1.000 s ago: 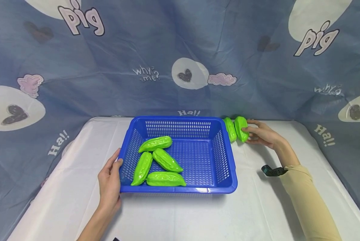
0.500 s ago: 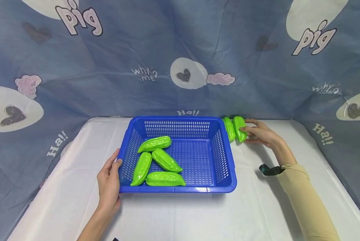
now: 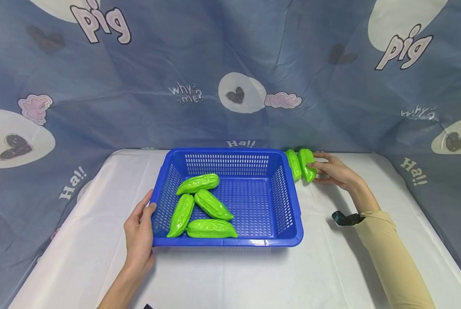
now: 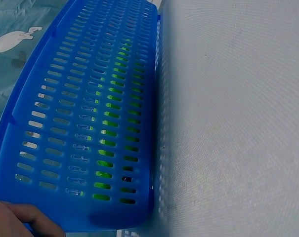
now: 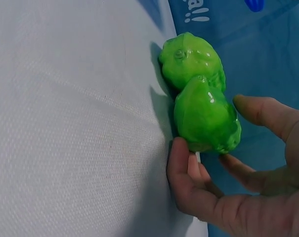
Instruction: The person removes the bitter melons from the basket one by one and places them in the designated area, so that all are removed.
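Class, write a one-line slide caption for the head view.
Left hand gripping a blue basket of four green vegetables, right hand touching one of two others just outside.

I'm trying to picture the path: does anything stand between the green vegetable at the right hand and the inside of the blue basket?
Yes: between the green vegetable at the right hand and the blue basket lies a second vegetable, beside the basket's side wall, which also stands in the way.

Beige right sleeve (image 3: 394,259), dark wrist strap (image 3: 347,219), bare left forearm (image 3: 123,283)
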`<state>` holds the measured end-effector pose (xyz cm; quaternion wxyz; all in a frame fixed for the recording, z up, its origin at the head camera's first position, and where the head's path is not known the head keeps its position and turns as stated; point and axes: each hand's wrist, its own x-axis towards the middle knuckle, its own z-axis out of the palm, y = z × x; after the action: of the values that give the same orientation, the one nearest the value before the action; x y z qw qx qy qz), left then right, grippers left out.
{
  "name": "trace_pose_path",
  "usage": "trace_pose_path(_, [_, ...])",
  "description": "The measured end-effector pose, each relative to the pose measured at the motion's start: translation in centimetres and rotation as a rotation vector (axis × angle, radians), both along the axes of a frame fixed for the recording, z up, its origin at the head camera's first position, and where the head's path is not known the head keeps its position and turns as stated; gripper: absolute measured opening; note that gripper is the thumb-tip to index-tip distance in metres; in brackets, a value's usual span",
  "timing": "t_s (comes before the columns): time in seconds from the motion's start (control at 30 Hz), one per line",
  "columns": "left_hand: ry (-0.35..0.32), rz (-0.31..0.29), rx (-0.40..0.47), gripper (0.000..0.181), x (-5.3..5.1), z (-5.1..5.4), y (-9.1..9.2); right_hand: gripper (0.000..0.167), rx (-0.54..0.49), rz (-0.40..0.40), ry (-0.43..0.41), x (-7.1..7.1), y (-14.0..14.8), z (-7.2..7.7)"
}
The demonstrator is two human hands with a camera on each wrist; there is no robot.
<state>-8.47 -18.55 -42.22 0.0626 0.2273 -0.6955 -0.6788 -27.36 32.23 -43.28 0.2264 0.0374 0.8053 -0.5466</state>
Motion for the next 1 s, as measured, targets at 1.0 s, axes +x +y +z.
trace_pose_path(1.0, [0.010, 0.000, 0.021, 0.048, 0.04, -0.12, -0.02, 0.086, 0.081, -0.007, 0.027, 0.41, 0.00, 0.31])
